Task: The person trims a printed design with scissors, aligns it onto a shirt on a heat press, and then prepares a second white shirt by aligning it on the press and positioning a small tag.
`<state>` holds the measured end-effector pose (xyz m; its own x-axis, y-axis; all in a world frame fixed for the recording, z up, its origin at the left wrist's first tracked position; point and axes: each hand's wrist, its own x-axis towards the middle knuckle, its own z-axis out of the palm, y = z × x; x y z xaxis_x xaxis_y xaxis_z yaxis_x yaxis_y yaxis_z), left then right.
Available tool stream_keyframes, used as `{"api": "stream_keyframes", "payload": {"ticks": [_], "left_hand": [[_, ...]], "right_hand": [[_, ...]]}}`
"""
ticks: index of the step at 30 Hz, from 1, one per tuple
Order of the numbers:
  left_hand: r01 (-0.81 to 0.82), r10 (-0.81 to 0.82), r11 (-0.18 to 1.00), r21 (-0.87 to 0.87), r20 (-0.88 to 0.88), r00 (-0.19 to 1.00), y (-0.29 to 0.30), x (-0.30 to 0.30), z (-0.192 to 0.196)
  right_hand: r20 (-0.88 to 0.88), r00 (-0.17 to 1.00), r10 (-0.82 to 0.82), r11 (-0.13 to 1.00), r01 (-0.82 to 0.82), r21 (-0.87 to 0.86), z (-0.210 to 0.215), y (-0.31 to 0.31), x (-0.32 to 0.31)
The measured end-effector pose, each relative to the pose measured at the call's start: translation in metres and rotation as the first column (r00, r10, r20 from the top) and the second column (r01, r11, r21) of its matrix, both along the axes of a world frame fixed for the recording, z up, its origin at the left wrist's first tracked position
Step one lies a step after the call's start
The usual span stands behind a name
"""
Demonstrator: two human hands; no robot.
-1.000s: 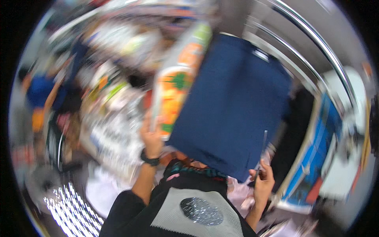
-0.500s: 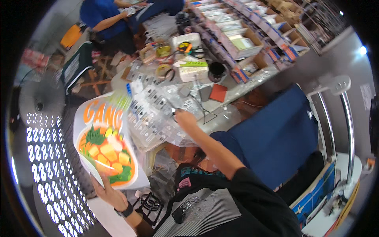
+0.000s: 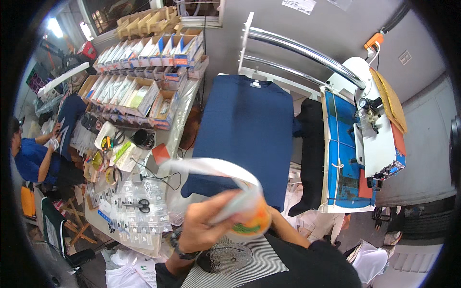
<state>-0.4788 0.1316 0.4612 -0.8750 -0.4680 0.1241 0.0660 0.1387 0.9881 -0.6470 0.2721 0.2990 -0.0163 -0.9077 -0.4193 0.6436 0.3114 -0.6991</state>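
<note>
The largest element is the heat press (image 3: 370,139), white and blue, standing at my right with its chrome rails arching over the bed. On its lower plate lies the navy T-shirt (image 3: 245,139), spread flat with the collar away from me and the hem hanging over the near edge. To my left runs the work table (image 3: 161,240), carrying rows of cardboard bins (image 3: 139,96) at the far end, small clear bags nearer me, and a pair of black scissors (image 3: 139,205). A co-worker in a blue top (image 3: 33,161) sits beyond the table's left side. Close under the camera, my left hand (image 3: 206,224), a watch on its wrist, is closed around a printed sheet (image 3: 252,224), fingers wrapped over its curled lower part. The sheet is white with an orange and green design and arcs, motion-blurred, up in front of the shirt's near hem without touching it. My right forearm runs in behind the sheet, and whether that hand is open or gripping I cannot tell. I judge this to be the carrying-over step, with the sheet held above the garment and not yet laid. The next move calls for uncurling it, squaring it to the chest and setting it down flat without creases.
</note>
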Motion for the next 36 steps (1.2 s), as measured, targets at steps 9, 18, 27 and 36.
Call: {"api": "stream_keyframes", "payload": {"ticks": [9,18,27,36], "left_hand": [[-0.502,0.515,0.806,0.315,0.046,0.856,0.031,-0.087,-0.137],[-0.42,0.252,0.65,0.633,0.342,0.905,0.011,-0.059,-0.249],[-0.36,0.14,0.873,0.329,0.538,0.831,-0.053,-0.039,-0.232],[-0.302,0.043,0.817,0.49,0.471,0.881,-0.065,-0.062,-0.251]], "right_hand": [[0.239,0.882,-0.407,0.865,0.456,-0.21,-0.05,0.093,-0.032],[-0.552,0.676,-0.488,0.746,0.652,0.138,-0.088,0.057,-0.067],[-0.513,0.69,-0.511,0.67,0.693,0.264,-0.075,0.044,-0.043],[-0.706,0.539,-0.459,0.61,0.769,0.19,-0.092,0.05,-0.062]]}}
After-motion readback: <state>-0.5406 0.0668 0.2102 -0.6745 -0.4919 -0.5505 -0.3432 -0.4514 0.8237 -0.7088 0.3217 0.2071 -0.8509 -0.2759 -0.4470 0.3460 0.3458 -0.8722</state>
